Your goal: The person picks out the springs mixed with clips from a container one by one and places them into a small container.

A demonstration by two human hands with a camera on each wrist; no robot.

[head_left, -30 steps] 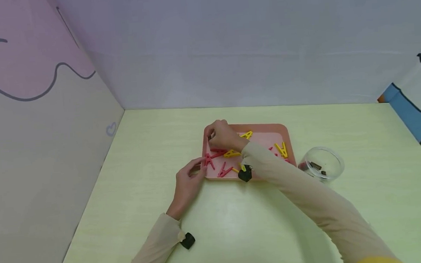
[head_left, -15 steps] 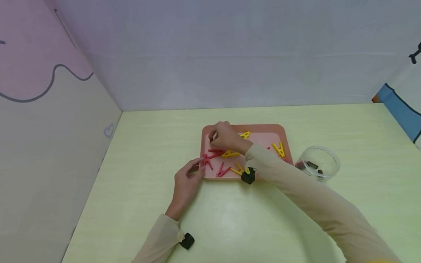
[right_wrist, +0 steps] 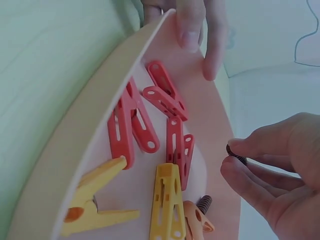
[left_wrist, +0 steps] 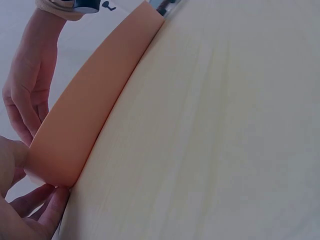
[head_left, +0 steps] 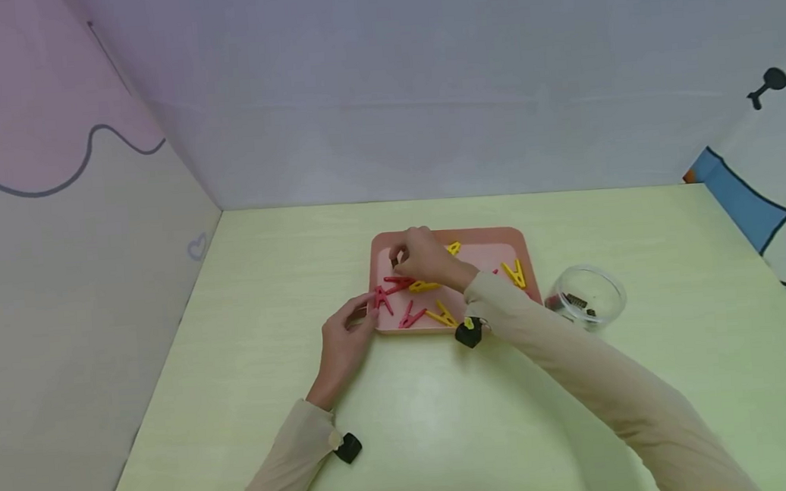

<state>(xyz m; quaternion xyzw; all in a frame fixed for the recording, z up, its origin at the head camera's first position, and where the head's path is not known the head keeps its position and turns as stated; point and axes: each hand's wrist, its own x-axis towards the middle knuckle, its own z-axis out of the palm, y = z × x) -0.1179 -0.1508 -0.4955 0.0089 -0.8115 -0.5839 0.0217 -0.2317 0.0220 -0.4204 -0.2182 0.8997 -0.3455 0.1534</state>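
Observation:
My right hand is above the far left part of a pink tray. Its thumb and fingertips pinch a small dark ribbed piece, which looks like a screw. The left hand grips the tray's near left rim, with fingers reaching over the inside and others touching the outer wall. Inside lie red clothespins, yellow clothespins and a light orange clothespin. Another dark ribbed piece sits beside the orange one. My right forearm hides part of the tray.
A clear round container with several dark ribbed pieces stands right of the tray. Both are on a pale yellow-green table. Walls with painted shapes border its left, back and right.
Relative to the tray, my right hand has shifted slightly right and away from the left rim. The left hand stays on the rim. The head view has swung a little.

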